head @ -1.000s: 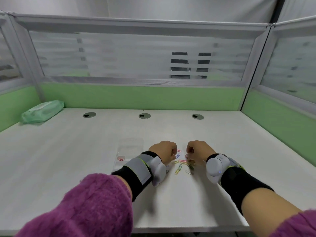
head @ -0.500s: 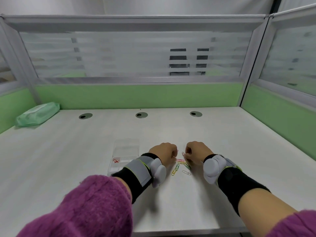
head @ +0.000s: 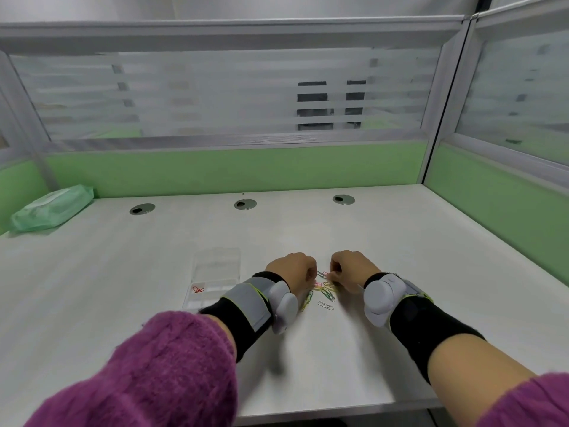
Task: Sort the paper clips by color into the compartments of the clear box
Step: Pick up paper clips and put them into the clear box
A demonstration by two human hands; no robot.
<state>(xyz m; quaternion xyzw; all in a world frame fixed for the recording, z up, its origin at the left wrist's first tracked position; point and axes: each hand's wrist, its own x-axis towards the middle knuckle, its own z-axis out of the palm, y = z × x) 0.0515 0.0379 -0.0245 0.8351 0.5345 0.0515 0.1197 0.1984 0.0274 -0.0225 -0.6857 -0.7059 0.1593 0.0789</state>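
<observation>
A small pile of colored paper clips (head: 324,291) lies on the white desk between my hands: yellow, green, pink and a silver one (head: 325,305) nearest me. My left hand (head: 292,270) rests just left of the pile with its fingers curled in and nothing visible in them. My right hand (head: 351,269) is just right of the pile. Its thumb and forefinger are pinched together against a pink clip (head: 325,273); whether they grip it is unclear. The clear box (head: 217,268) stands left of my left hand, with red clips (head: 198,289) in a near-left compartment.
A green pack of wipes (head: 52,208) lies at the far left corner. Three round cable holes (head: 245,204) run along the back of the desk (head: 400,257). Green and frosted partition walls close the back and both sides. The desk's front edge is near my forearms.
Both hands stay curled over the clip pile, shifting only slightly. The head camera has moved a little, so the whole scene sits slightly differently in view.
</observation>
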